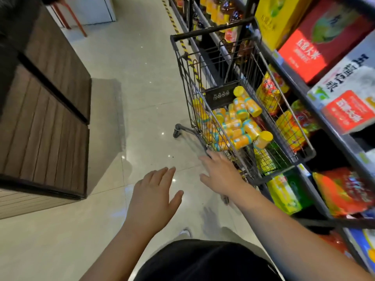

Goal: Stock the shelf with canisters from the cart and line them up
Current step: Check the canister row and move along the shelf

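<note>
A black wire cart stands in the aisle against the shelf unit on the right. Its basket holds a heap of several yellow canisters with teal bands and yellow lids, lying in all directions. My right hand reaches forward with straight fingers, its fingertips at the cart's near corner by the dark handle bar. My left hand hovers over the floor to the left of the cart, fingers spread, holding nothing.
The shelf carries boxed rice on top and red and yellow bags lower down. A brown slatted counter lines the aisle's left side. Pale tiled floor runs between them, with striped tape along the shelf base.
</note>
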